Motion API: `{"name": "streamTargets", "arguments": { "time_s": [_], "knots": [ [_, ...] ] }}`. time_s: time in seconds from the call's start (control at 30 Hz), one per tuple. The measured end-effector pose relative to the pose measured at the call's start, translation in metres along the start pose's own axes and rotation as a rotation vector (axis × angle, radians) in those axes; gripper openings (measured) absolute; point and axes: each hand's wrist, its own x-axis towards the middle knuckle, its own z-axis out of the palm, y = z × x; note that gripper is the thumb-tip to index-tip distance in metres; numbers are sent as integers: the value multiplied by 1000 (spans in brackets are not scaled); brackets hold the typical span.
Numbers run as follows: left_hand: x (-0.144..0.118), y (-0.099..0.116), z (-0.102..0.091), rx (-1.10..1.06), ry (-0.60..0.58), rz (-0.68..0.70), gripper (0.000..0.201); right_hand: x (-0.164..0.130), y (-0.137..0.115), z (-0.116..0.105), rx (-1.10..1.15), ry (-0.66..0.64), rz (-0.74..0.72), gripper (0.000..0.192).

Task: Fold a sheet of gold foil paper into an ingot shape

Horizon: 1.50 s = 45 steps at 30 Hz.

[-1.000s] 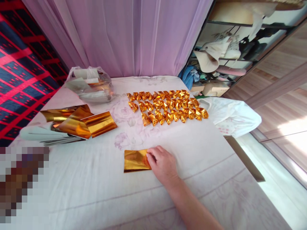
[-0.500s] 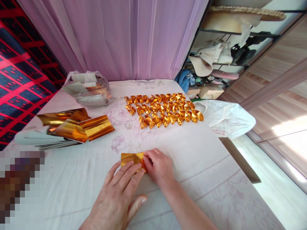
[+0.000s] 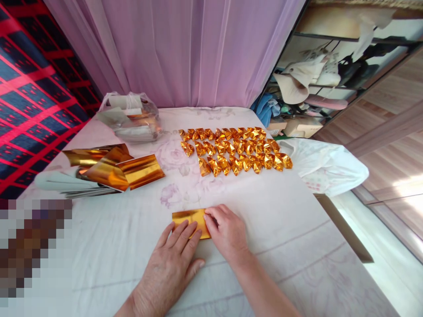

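Head view: gold sheet (image 3: 190,219) lies flat on the white cloth (image 3: 284,229) covering the bench, near the front centre. Left hand (image 3: 172,264) rests palm down, fingers (image 3: 185,232) spread and flat on the sheet's lower edge, pressing, not gripping. Right hand (image 3: 228,233) covers the sheet's right end; its fingertips (image 3: 209,216) curl onto that edge, pinching or pressing, cannot tell which.

Behind the sheet, well apart: folded gold pieces (image 3: 236,149) set out in about three rows. Left of those, a clear bag (image 3: 132,116) with silver and gold paper inside. Front left, a fanned stack of gold sheets (image 3: 115,169) lying over silver sheets (image 3: 56,182). Right of the rows, a white bag (image 3: 325,169) at the cloth's edge. Pink curtain (image 3: 185,48) at the back, red and black check fabric (image 3: 29,97) at left, shelf (image 3: 330,75) with hats and clothes at right. Blurred patch at lower left.
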Motion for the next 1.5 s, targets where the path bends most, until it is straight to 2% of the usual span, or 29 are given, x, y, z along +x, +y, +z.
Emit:
{"name": "streamTargets", "arguments": {
  "time_s": [0.5,0.7,1.5],
  "knots": [
    [-2,5,2,-60,-34,-44,45,-1,4,2,11,32,-17,15],
    [0,5,2,-86,9,-75,42,-2,4,2,-11,33,-25,14],
    [-1,6,4,-123,-6,-91,42,1,4,1,-78,21,-10,22]
  ]
}}
